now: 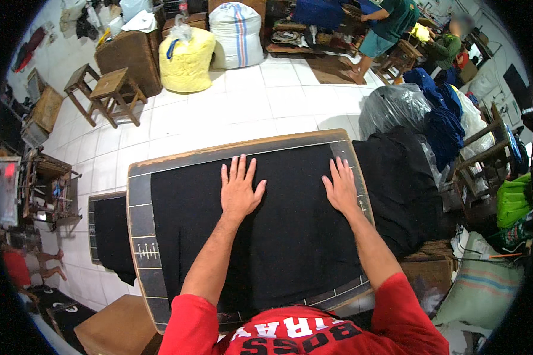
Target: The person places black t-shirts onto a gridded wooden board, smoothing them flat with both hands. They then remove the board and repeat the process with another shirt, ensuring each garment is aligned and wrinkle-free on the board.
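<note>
A black fabric piece (290,236) lies spread over a dark board (141,213) with pale marked lines and a worn wooden edge. My left hand (240,188) rests flat on the fabric toward its far edge, fingers spread and pointing away from me. Near the far right corner, my right hand (341,186) also lies flat, on the fabric's right edge beside the board's border. Neither hand grips anything. Under the forearms the fabric looks mostly smooth, with faint creases near the left side.
A heap of black cloth (397,189) adjoins the board's right side. Another board with black cloth (111,234) sits lower left. A cardboard-brown box (118,326) is near left. Beyond stand wooden stools (114,86), a yellow sack (186,62), a white sack (236,36) and co-workers (391,26).
</note>
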{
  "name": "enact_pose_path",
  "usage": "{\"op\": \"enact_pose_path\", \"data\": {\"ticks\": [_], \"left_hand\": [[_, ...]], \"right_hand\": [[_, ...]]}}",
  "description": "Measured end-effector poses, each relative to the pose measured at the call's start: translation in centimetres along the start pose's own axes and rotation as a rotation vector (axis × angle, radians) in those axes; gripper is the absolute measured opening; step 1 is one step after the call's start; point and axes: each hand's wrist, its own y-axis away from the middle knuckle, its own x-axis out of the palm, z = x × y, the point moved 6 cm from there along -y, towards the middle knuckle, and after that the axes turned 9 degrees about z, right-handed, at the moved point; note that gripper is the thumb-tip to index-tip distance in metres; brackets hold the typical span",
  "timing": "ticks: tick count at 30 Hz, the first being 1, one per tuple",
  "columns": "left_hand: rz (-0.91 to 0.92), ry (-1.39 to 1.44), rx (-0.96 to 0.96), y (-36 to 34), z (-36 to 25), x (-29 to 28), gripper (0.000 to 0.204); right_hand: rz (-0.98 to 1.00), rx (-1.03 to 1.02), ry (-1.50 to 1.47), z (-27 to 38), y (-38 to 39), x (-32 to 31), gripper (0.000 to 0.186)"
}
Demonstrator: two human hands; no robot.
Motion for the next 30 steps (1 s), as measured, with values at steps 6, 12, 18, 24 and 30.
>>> {"op": "enact_pose_path", "data": {"ticks": [6, 12, 18, 24, 30], "left_hand": [[0.035, -0.017, -0.061, -0.1, 0.0, 0.3, 0.072], [-0.01, -0.014, -0.116, -0.3, -0.2, 0.1, 0.074], [0.0, -0.014, -0.144, 0.1, 0.9, 0.1, 0.079], [0.079, -0.069, -0.313, 1.1, 4.7, -0.8, 0.085], [0.128, -0.078, -0.382, 2.0, 7.7, -1.5, 0.088]], "right_hand": [[0.069, 0.045, 0.069, -1.8, -4.4, 2.0, 0.063], [0.109, 0.109, 0.101, -1.6, -6.4, 1.8, 0.062], [-0.004, -0.231, 0.026, 5.4, -4.9, 1.7, 0.067], [0.093, -0.131, 0.067, 6.8, -4.8, 2.6, 0.069], [0.067, -0.134, 0.053, 6.6, -4.8, 2.6, 0.069]]}}
